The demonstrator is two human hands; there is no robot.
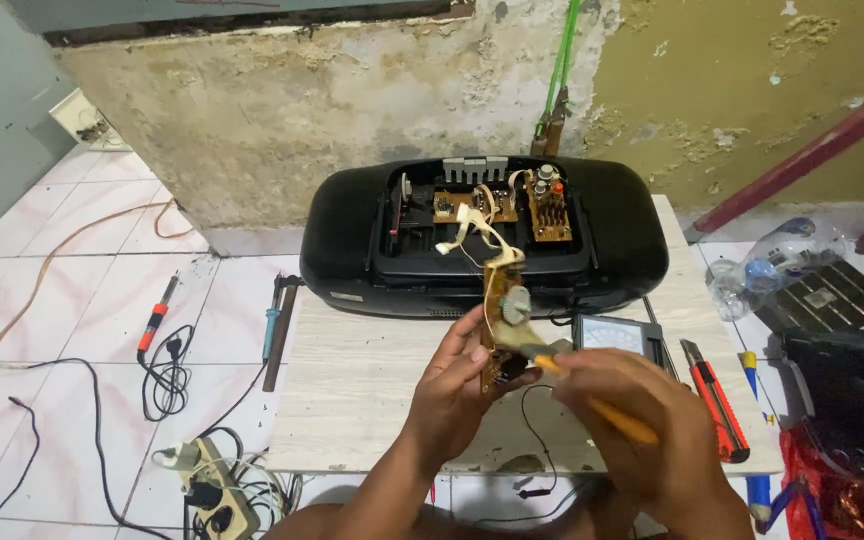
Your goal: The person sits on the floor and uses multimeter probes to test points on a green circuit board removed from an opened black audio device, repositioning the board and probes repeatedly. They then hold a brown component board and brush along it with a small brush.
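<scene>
My left hand (pixel 449 390) holds a narrow brown circuit board (pixel 503 312) upright above a small white table (pixel 352 390). A round grey part sits on the board, and a pale ribbon cable (pixel 472 228) runs from it into the black radio case (pixel 482 235) behind. That case lies open, with more brown boards inside. My right hand (pixel 642 425) grips a yellow-handled tool (pixel 602 405), its tip touching the board's lower part.
An analogue meter (pixel 617 335) and an orange utility knife (pixel 717 400) lie right of my hands. Soldering irons (pixel 155 320) and tangled cables rest on the tiled floor at left, by a power strip (pixel 214 490). A plastic bottle (pixel 777 255) lies at right.
</scene>
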